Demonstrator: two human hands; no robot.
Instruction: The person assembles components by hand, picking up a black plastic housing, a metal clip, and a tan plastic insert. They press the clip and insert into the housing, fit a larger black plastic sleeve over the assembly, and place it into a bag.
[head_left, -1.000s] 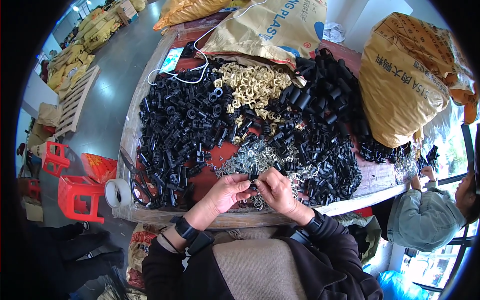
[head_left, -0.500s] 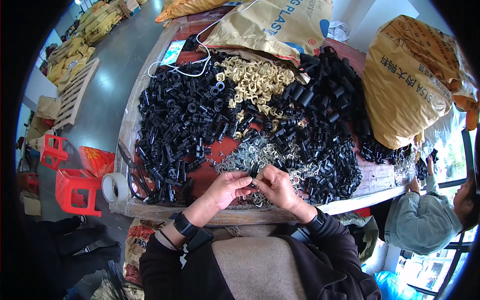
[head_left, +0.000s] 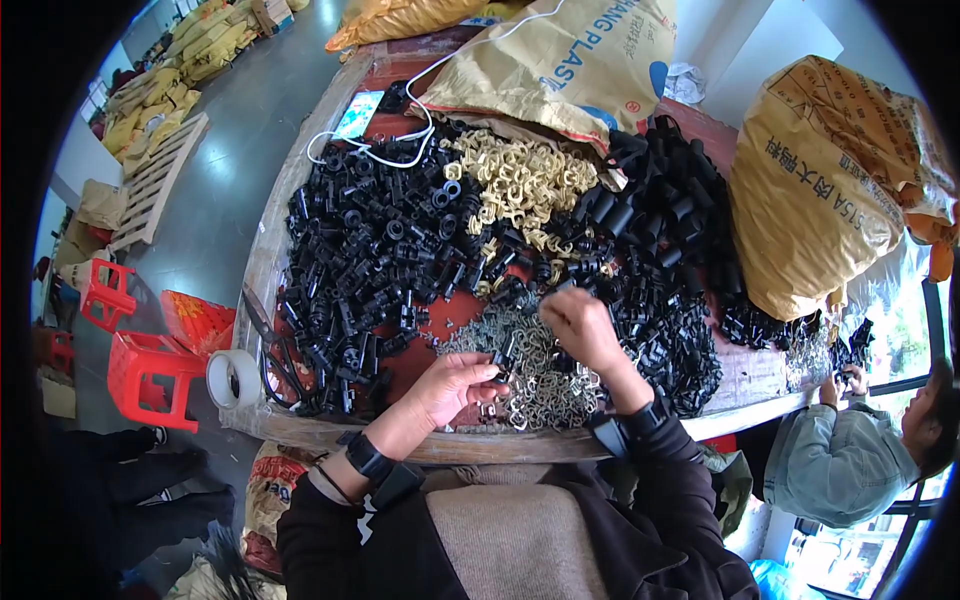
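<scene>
A small black plastic fitting (head_left: 502, 366) sits pinched in the bare left hand (head_left: 452, 388), left of the bare right hand (head_left: 582, 326), whose fingers curl (around anything or nothing, I cannot tell) above small silvery metal clips (head_left: 545, 398). Fingertips partly hide the fitting. Beyond the red tabletop (head_left: 458, 312), a red plastic stool (head_left: 150, 352) stands on grey floor (head_left: 240, 130)

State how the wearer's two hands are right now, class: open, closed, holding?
Left hand: closed, holding a black plastic fitting.
Right hand: fingers curled; whether closed on anything cannot be told.
</scene>
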